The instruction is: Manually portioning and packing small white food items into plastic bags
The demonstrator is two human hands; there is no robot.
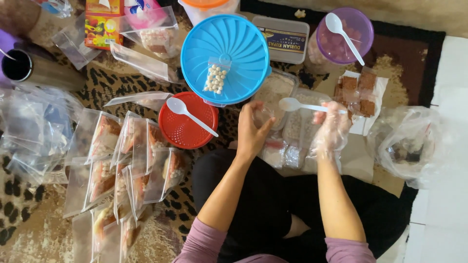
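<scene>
Your left hand point(252, 132) pinches a small clear bag point(263, 116) above the open tubs; your gloved right hand point(331, 127) grips a white spoon point(292, 104), bowl just beside the bag.

A white plastic spoon point(304, 105) lies level in the gloved right hand point(330, 130), its bowl pointing left and its handle running right under the fingers, poised above a clear rectangular container point(278, 92) of pale contents. Just to the left, the bare left hand point(251, 130) pinches a small clear plastic bag point(265, 117) upright by its mouth, beside the spoon's bowl. The glove is thin, transparent and crinkled. Both hands sit at the scene's centre, before the seated person's dark-clad knees.
</scene>
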